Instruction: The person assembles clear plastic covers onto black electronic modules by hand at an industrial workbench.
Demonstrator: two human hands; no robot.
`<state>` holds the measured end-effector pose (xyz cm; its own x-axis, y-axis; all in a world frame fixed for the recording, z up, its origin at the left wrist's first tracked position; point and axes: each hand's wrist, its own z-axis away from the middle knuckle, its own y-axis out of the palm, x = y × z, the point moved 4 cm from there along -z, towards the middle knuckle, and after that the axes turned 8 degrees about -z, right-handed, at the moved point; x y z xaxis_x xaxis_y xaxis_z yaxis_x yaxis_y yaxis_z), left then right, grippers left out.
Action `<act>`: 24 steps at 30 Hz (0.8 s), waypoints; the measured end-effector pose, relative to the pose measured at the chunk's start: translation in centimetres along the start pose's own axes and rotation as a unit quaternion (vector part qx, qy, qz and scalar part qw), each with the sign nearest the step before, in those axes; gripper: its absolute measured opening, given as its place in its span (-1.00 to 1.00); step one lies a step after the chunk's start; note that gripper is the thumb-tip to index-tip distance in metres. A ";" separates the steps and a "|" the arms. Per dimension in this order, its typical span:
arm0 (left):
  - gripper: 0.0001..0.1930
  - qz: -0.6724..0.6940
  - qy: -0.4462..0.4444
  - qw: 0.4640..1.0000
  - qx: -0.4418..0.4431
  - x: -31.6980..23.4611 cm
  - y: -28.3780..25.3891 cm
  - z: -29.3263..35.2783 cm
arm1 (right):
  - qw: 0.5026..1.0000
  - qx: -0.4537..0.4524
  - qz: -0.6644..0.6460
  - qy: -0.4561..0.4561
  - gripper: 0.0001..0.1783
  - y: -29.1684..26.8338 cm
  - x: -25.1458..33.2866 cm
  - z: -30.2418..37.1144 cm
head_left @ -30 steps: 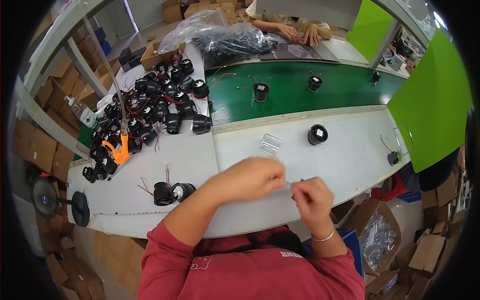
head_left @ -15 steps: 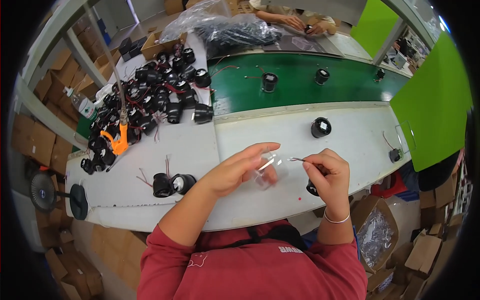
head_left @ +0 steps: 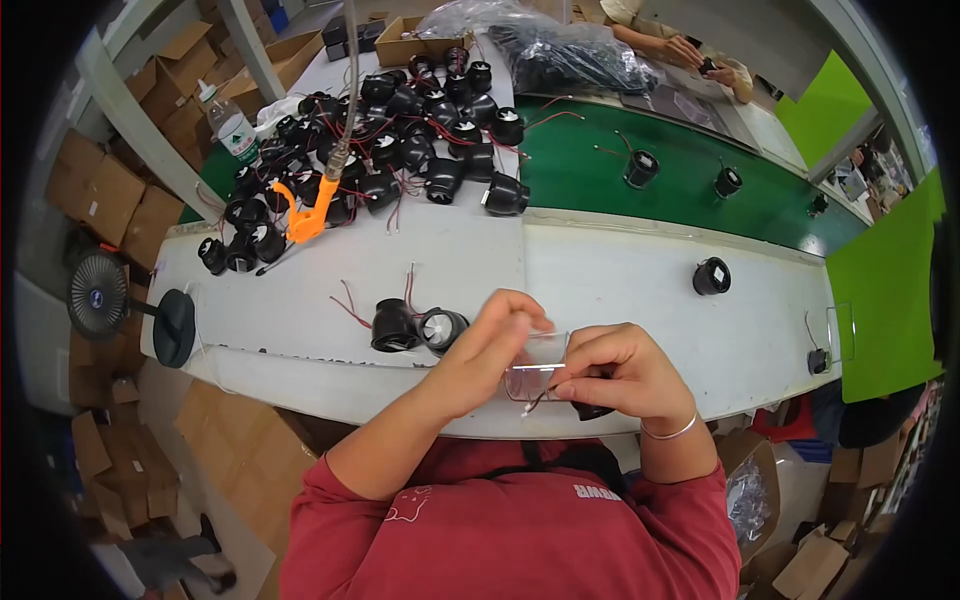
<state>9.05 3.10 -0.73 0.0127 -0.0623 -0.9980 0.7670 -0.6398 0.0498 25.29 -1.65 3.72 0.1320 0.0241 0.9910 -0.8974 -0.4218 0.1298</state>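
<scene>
My left hand (head_left: 490, 350) holds a clear plastic cup-shaped cover (head_left: 537, 372) between thumb and fingers, above the table's front edge. My right hand (head_left: 625, 370) meets the cover's right side, its thumb and index finger pinching a thin wire lead (head_left: 538, 400) whose white plug shows just below the cover. A black round part (head_left: 592, 410) peeks out under the right hand, mostly hidden. Left of my hands, two black cylindrical motor-like units (head_left: 394, 325) with red wires rest side by side; the nearer one shows a white finned face.
Many similar black units (head_left: 415, 150) are heaped at the back left, beside an orange air gun (head_left: 312, 212) on a hose. One black unit (head_left: 712, 276) stands on the white table; others sit on the green belt (head_left: 570, 140). A co-worker's hands (head_left: 690, 55) hold a dark part.
My view has turned left, shifting the scene rightward. The clear cover and the wire in my right hand have come together; they were apart before.
</scene>
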 end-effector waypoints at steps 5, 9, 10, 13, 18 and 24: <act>-0.22 -0.278 0.278 0.919 -0.041 -1.3 -0.9 4.2 | 0.994 -0.046 -0.094 0.039 -0.92 1.5 -1.0 -0.9; -0.40 -0.348 0.278 0.892 -0.081 -1.4 -0.6 5.1 | 0.994 -0.067 -0.069 0.043 -0.92 3.2 -1.4 -1.5; -0.47 -0.326 0.284 0.899 -0.078 -1.6 -0.8 5.2 | 0.994 -0.074 -0.066 0.050 -0.91 3.4 -1.5 -1.5; -0.63 -0.226 0.317 0.917 -0.086 -2.4 -1.6 5.4 | 0.998 -0.057 0.031 -0.027 -0.88 3.8 0.0 -1.1; -0.65 0.022 0.316 0.938 -0.141 -2.5 -3.5 5.4 | 0.981 -0.131 -0.085 -0.115 -0.35 0.0 -0.7 -0.9; -0.63 -0.025 0.410 0.895 -0.177 -3.1 -3.3 5.3 | 0.897 0.166 -0.372 0.173 -0.12 5.7 -6.3 -0.4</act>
<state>3.02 1.36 2.42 0.3270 0.6348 -0.7001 0.9331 -0.3344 0.1326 19.18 -3.80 -1.78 0.4520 0.6665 0.5928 -0.4318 -0.4180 0.7993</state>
